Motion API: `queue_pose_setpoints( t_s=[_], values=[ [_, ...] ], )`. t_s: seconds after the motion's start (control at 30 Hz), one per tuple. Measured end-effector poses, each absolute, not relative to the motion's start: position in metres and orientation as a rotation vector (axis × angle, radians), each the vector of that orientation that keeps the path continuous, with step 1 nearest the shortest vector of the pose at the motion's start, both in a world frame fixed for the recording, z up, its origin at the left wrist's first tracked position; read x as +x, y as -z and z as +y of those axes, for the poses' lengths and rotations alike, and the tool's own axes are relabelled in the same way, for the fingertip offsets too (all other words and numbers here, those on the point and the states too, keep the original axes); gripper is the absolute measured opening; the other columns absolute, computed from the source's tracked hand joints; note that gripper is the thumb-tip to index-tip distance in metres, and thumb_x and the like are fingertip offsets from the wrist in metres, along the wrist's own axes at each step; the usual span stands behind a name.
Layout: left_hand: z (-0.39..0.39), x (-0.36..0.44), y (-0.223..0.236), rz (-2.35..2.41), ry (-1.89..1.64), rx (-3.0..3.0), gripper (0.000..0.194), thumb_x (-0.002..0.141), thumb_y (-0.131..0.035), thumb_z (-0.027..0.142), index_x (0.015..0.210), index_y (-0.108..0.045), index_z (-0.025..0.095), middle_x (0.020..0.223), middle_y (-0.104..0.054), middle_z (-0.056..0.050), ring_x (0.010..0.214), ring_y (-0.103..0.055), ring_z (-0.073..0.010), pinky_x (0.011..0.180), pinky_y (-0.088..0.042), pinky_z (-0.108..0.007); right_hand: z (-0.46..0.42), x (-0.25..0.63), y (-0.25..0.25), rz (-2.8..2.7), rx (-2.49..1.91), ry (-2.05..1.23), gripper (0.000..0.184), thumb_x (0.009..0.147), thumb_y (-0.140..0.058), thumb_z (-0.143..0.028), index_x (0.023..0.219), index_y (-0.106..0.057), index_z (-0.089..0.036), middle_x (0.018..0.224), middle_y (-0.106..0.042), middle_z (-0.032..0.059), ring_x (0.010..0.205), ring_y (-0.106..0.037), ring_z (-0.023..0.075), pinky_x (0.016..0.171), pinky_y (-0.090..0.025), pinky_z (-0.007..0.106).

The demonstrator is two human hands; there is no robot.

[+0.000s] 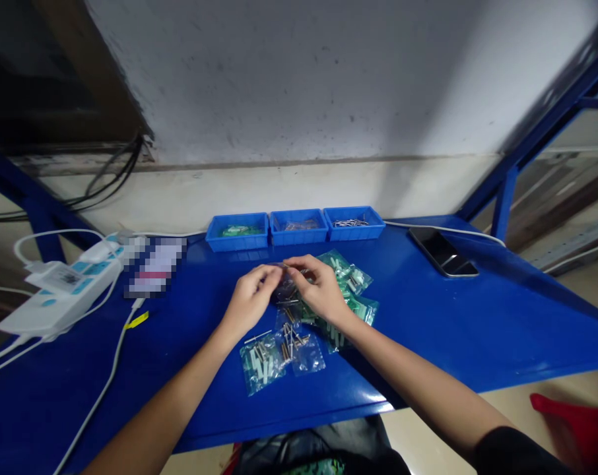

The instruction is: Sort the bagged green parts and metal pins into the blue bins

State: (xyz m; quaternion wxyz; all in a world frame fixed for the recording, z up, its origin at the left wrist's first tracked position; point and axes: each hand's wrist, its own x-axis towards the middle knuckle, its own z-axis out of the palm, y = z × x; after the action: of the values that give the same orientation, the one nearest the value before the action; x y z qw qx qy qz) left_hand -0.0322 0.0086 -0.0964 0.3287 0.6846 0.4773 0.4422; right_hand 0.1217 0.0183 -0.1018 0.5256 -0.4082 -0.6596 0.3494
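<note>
My left hand (pixel 253 293) and my right hand (pixel 321 284) meet above the table, fingers pinched at the top edge of a small clear plastic bag (pixel 284 290). Its contents are mostly hidden. Beneath and beside my right hand lies a pile of green-tinted bags (pixel 356 307) holding white stick-like pieces. Nearer the front edge are a clear bag (pixel 309 356) with brown and silver pins, and a green-tinted bag (pixel 262 366) with white pieces. A loose thin metal pin (pixel 258 336) lies just behind that green bag.
Three blue bins stand along the back: the left bin (pixel 237 243) holds green bags, the middle bin (pixel 299 236) clear bags, the right bin (pixel 356 231) metal pins. A phone (pixel 442 252) lies right. A power strip (pixel 66 290), a blurred-out device (pixel 156 267) and a white cable (pixel 113 369) occupy the left.
</note>
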Motion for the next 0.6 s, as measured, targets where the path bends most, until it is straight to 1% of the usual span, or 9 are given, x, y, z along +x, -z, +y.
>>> queue_pose_setpoints(
  t_s=[0.07, 0.1, 0.17, 0.23, 0.33, 0.4, 0.47, 0.53, 0.6],
  values=[
    [0.011, -0.032, 0.097, 1.15, -1.121, 1.445, 0.047, 0.09, -0.035, 0.053, 0.091, -0.064, 0.017, 0.082, -0.066, -0.007, 0.071, -0.06, -0.0164, 0.055, -0.041, -0.025, 0.016, 0.123, 0.101, -1.71, -0.923, -0.67, 0.016, 0.083, -0.054, -0.019, 0.09, -0.068, -0.021, 0.092, -0.064, 0.0052, 0.087, -0.059, 0.0167, 0.076, -0.049, 0.033],
    [0.012, -0.033, 0.097, 1.111, -1.117, 1.327, 0.047, 0.09, -0.036, 0.054, 0.092, -0.063, 0.016, 0.079, -0.065, -0.006, 0.066, -0.059, -0.0147, 0.051, -0.039, -0.023, 0.015, 0.123, 0.101, -1.766, -0.9, -0.6, 0.017, 0.082, -0.054, -0.017, 0.09, -0.069, -0.021, 0.094, -0.063, 0.0058, 0.091, -0.058, 0.0176, 0.08, -0.048, 0.035],
    [0.013, -0.032, 0.098, 1.103, -1.138, 1.253, 0.037, 0.086, -0.047, 0.05, 0.092, -0.062, 0.016, 0.075, -0.063, -0.004, 0.061, -0.056, -0.0123, 0.048, -0.037, -0.021, 0.013, 0.123, 0.1, -1.831, -0.888, -0.498, 0.02, 0.081, -0.053, -0.014, 0.092, -0.069, -0.021, 0.1, -0.058, 0.0075, 0.097, -0.055, 0.0191, 0.087, -0.045, 0.039],
    [0.013, -0.033, 0.099, 1.171, -1.203, 1.344, 0.026, 0.083, -0.057, 0.042, 0.091, -0.062, 0.017, 0.074, -0.062, -0.002, 0.063, -0.057, -0.0123, 0.051, -0.04, -0.021, 0.012, 0.123, 0.099, -1.824, -0.935, -0.477, 0.023, 0.08, -0.053, -0.014, 0.095, -0.069, -0.021, 0.103, -0.054, 0.0087, 0.098, -0.053, 0.0198, 0.087, -0.045, 0.039],
    [0.01, -0.033, 0.099, 1.324, -1.308, 1.652, 0.019, 0.084, -0.056, 0.034, 0.091, -0.063, 0.019, 0.083, -0.066, -0.004, 0.074, -0.062, -0.0154, 0.062, -0.047, -0.024, 0.014, 0.123, 0.095, -1.72, -1.061, -0.661, 0.018, 0.082, -0.054, -0.024, 0.085, -0.07, -0.017, 0.087, -0.055, 0.0071, 0.085, -0.055, 0.0187, 0.076, -0.046, 0.035],
    [0.009, -0.034, 0.098, 1.394, -1.341, 1.919, 0.015, 0.086, -0.055, 0.029, 0.093, -0.064, 0.02, 0.093, -0.067, -0.004, 0.083, -0.063, -0.0169, 0.07, -0.049, -0.026, 0.016, 0.123, 0.092, -1.601, -1.09, -0.939, 0.029, 0.085, -0.051, -0.038, 0.073, -0.067, -0.016, 0.074, -0.056, 0.0045, 0.073, -0.054, 0.0163, 0.067, -0.044, 0.031],
    [0.008, -0.035, 0.098, 1.38, -1.321, 2.154, 0.017, 0.087, -0.052, 0.022, 0.096, -0.066, 0.021, 0.1, -0.066, -0.005, 0.092, -0.062, -0.0177, 0.079, -0.049, -0.028, 0.018, 0.123, 0.09, -1.464, -1.033, -1.196, 0.042, 0.086, -0.046, -0.048, 0.064, -0.061, -0.016, 0.065, -0.056, 0.0025, 0.064, -0.052, 0.0137, 0.062, -0.041, 0.028],
    [0.008, -0.035, 0.099, 1.306, -1.296, 2.296, 0.023, 0.087, -0.048, 0.015, 0.101, -0.065, 0.02, 0.109, -0.064, -0.006, 0.101, -0.06, -0.0185, 0.088, -0.048, -0.031, 0.019, 0.123, 0.089, -1.363, -0.965, -1.313, 0.044, 0.085, -0.047, -0.052, 0.061, -0.057, -0.016, 0.062, -0.055, 0.0011, 0.06, -0.05, 0.0121, 0.061, -0.04, 0.026],
    [0.008, -0.035, 0.1, 1.243, -1.281, 2.373, 0.028, 0.086, -0.045, 0.01, 0.103, -0.065, 0.02, 0.116, -0.061, -0.007, 0.104, -0.058, -0.0187, 0.092, -0.046, -0.033, 0.019, 0.123, 0.091, -1.324, -0.952, -1.301, 0.038, 0.081, -0.054, -0.048, 0.061, -0.058, -0.016, 0.06, -0.055, -0.0004, 0.058, -0.05, 0.0116, 0.06, -0.039, 0.025]
  ],
)
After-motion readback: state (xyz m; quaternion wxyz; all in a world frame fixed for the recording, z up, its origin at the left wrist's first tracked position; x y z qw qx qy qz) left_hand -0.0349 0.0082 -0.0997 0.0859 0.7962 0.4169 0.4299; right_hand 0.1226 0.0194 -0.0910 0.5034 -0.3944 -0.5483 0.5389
